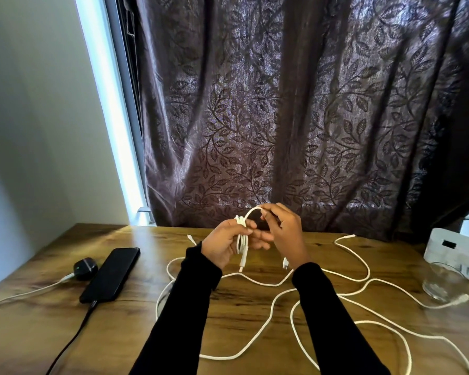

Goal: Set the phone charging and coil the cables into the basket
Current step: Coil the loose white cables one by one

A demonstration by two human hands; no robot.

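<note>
1. Brown wood-grain table (255, 307): our work surface, carrying everything below.

2. Loose white braided cables (271, 309): sprawled from 3 to 6 o'clock of the table, looping over one another; we judge these are next for coiling.

3. Black slab phone (110, 274): lying flat at 9 o'clock, a black lead (73, 336) entering its near end, so we take the charging step as done.

4. White slotted plastic basket (455, 253): at 3 o'clock on the table's edge, partly cut off; apparently the coils' destination, well apart from our hands.

5. Left hand (222, 246): fingers curled round the small white cable coil (241, 240), clamping the loops so they cannot spring apart.

6. Right hand (284, 228): pinches the cable's free run at 12 o'clock of the coil, placed to lay on another turn.

7. Clear drinking glass (441, 282): just beside the basket.

8. Small dark earbud case (85, 267): at the phone's 9 o'clock, on its own white lead.
</note>
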